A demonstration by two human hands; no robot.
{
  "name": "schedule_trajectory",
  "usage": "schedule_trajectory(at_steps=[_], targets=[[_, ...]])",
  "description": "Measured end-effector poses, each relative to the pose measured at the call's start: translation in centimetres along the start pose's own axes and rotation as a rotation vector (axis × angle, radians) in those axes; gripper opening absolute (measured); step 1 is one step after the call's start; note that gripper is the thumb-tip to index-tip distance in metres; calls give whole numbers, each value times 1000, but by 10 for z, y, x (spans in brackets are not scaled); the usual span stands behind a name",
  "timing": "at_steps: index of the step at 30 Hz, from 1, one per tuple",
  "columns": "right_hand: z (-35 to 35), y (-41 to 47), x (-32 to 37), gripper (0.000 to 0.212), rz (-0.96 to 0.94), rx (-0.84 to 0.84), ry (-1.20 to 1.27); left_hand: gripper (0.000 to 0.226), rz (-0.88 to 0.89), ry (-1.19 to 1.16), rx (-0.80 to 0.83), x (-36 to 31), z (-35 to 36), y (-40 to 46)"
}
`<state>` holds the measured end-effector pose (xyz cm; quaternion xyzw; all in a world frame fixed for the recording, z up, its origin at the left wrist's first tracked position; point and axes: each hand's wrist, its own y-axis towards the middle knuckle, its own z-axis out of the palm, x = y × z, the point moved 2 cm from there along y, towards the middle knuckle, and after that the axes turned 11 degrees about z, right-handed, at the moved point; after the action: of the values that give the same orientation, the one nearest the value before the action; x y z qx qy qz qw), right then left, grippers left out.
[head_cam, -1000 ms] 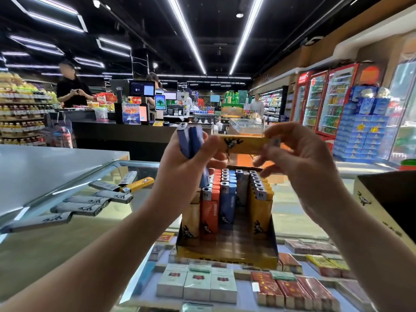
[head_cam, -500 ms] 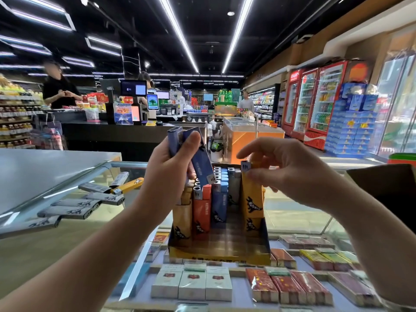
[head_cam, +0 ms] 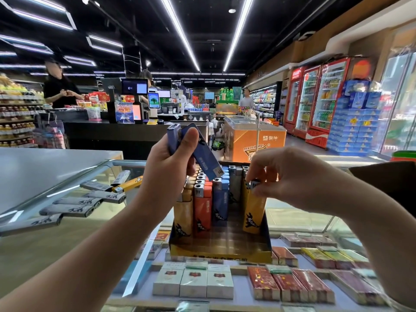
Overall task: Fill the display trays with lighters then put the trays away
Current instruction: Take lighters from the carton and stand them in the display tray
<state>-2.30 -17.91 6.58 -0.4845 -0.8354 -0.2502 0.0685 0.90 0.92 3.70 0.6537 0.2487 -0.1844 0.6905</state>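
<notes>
The left hand (head_cam: 167,167) is raised above the near left corner of the yellow cardboard display tray (head_cam: 220,253), its fingers and thumb curled round two blue plastic lighters (head_cam: 203,154); one stands upright in the fist, the other tilts down to the right with its metal head just above the rows in the tray. The right hand (head_cam: 290,176) is lower, at the tray's right side, its fingertips (head_cam: 255,188) pinching the metal top of a yellow plastic lighter (head_cam: 253,210) that stands nearly upright, its base down in the right-hand row. The two hands are apart, the tray's middle rows between them. The tray sits on the glass surface (head_cam: 299,219), towards its middle, above packets shown under the glass. It is partly filled: a tan-yellow row at the left, then an orange row, a blue row and a grey row, all upright with silver heads up, and the front of the tray floor bare. Near the left edge of the surface lie several loose grey lighters (head_cam: 74,204) on their sides, with one yellow one among them.
</notes>
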Motion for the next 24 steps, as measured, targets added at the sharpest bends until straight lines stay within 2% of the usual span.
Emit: schedule_trajectory(at_steps=[9, 16, 21, 24], targets=[[-2, -1, 0, 37, -1, 3, -94, 30, -9, -44, -4, -2, 1, 0], [12, 5, -1, 25, -27, -5, -229, 30, -14, -50, -7, -2, 0, 1], [8, 4, 0, 10, -36, -18, -107, 28, -19, -66, 0, -2, 1, 1], [4, 7, 1, 10, -25, -188, 111, 25, 4, -75, 11, -4, 0, 3]])
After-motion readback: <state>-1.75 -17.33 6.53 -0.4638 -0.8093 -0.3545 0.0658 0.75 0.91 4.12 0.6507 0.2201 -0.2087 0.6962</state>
